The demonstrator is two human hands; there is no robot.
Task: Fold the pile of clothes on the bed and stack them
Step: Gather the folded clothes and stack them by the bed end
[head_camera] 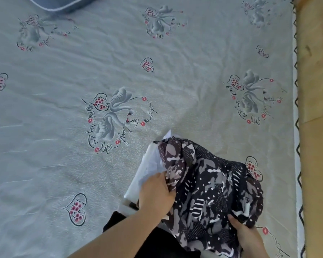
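Right hand (247,234), nearest the camera: fingers curl into the lower right edge of the patterned garment (213,183), gripping a fold of it.

Left hand (156,193): set on the garment's left edge, fingers bent down into the cloth where it meets a white garment (149,168). It appears to pinch the dark fabric, though the fingertips are buried and the hold cannot be confirmed.

The patterned garment lies bunched between the two hands and just beyond them, on the bed (101,71). Its bulk runs away from the hands toward the upper left, not yet spread. The white garment lies beside and partly under it, on the far-left side of the left hand.

Judgement: both hands hold opposite edges; the next move likely calls for lifting and spreading forward onto the open sheet ahead. A pillow (63,4) lies well apart, farthest away.
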